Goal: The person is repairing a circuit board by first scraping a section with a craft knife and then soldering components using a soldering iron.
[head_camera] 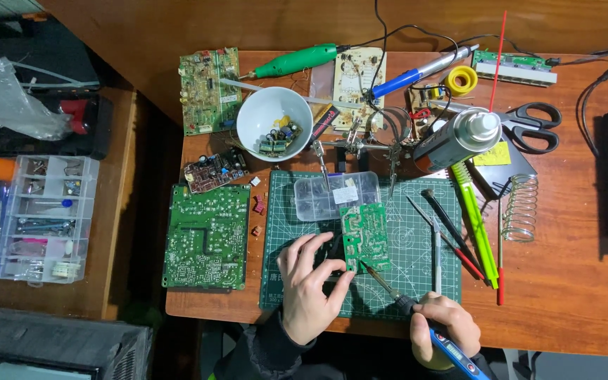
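Observation:
A small green circuit board [365, 236] stands tilted on the green cutting mat [416, 232]. My left hand [309, 281] steadies it, fingers on its left edge and lower corner. My right hand [443, 331] grips a blue-handled soldering iron [423, 324], whose tip touches the board's lower edge. A clear plastic parts box [332, 193] lies just behind the board.
A large green circuit board [207, 237] lies left of the mat. Behind stand a white bowl [265, 112] with components, a spray can [459, 137], scissors [533, 127], a coil stand [521, 207], tweezers and probes [452, 236]. A compartment box [45, 218] sits on the left side table.

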